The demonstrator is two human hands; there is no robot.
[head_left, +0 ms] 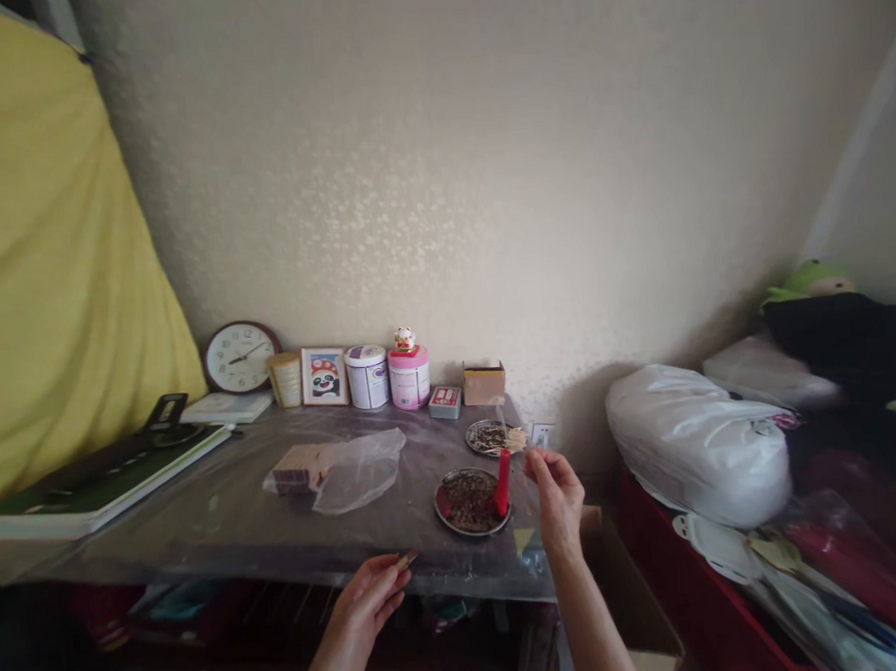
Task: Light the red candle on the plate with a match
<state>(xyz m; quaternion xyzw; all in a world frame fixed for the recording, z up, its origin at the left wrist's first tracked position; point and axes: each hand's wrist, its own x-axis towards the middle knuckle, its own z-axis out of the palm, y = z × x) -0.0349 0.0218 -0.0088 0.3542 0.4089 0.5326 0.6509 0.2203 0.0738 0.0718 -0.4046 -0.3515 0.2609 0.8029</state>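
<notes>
My left hand [372,592] is in front of the table edge, its thumb and fingers closed on a small brown piece [406,560]. To the right, my right hand [558,488] is raised with thumb and forefinger pinched together; whatever they hold is too small to make out. Just left of those fingertips, thin pale sticks [515,439] rest on the rear metal plate [472,446], which also has dark and light bits on it. Nearer me, a round metal plate [444,521] holds dark brown granules [469,501], with a red scoop [503,485] standing in them.
A stack of brown pieces [299,467] lies by a clear plastic bag [361,470]. Along the wall stand a clock [240,357], a panda picture [325,376], two canisters and a cardboard box [485,385]. White bags [698,443] are piled at right.
</notes>
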